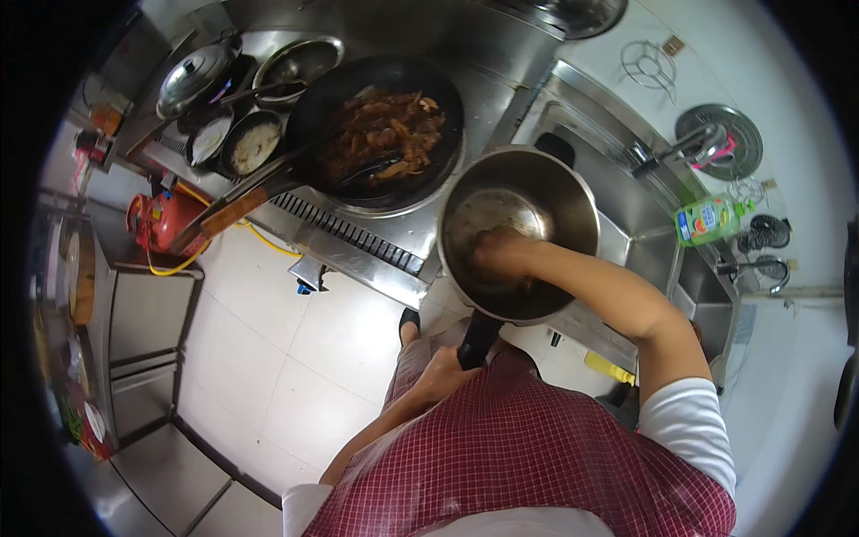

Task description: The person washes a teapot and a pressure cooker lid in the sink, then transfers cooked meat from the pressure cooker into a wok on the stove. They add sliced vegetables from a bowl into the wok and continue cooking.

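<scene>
My left hand (pixel 443 373) is closed around the black handle of a deep metal pot (pixel 585 201), likely a pressure cooker base, tilted over the edge of the sink. My right hand (pixel 503 255) reaches down inside the pot near its bottom; the fingers are blurred, so what they hold or touch cannot be told. Left of the pot a black wok (pixel 302 134) holds browned, sauced food (pixel 396 134), with a dark utensil lying in it. The wok's wooden handle (pixel 235 211) points to the lower left.
A steel double sink (pixel 644 268) with faucets lies to the right, beside a green bottle of dish soap (pixel 708 220). Bowls (pixel 255 144) and a lidded pan (pixel 194 77) stand left of the wok. A red gas cylinder (pixel 164 221) with a yellow hose stands beside the stove.
</scene>
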A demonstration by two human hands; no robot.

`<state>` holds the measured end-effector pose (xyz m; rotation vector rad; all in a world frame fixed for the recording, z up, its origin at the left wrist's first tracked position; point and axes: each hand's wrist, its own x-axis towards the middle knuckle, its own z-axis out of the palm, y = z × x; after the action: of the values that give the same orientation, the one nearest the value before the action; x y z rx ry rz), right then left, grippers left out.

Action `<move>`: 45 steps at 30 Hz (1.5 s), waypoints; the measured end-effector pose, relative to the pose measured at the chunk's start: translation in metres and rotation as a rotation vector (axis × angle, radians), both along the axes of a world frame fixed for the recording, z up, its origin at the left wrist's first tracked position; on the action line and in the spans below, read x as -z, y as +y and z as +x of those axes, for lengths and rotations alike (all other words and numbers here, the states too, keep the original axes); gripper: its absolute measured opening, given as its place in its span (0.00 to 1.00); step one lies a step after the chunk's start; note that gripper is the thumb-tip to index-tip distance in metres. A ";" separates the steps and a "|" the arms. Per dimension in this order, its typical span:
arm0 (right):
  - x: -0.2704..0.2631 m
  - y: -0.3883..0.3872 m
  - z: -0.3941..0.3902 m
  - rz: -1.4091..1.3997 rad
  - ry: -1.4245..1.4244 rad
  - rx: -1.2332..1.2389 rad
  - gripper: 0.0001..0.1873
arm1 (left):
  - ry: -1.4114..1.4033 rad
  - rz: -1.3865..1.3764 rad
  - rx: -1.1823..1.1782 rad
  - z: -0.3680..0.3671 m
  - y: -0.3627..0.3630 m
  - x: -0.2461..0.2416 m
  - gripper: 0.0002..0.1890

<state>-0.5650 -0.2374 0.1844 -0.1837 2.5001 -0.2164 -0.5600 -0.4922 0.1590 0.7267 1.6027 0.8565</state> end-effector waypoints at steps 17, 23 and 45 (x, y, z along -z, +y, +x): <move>0.022 -0.001 0.002 0.089 -0.154 -0.295 0.12 | -0.105 0.260 -0.048 0.002 -0.006 0.044 0.18; -0.082 0.028 -0.031 -0.516 0.581 0.323 0.10 | -0.150 0.260 -0.044 -0.006 -0.005 0.032 0.18; 0.011 0.030 0.023 0.006 -0.258 -0.317 0.06 | -0.093 0.187 0.054 -0.005 -0.003 0.046 0.19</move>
<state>-0.5420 -0.2076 0.1731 -0.5107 2.1795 -0.0938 -0.5651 -0.4951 0.1127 0.8448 1.4271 0.9954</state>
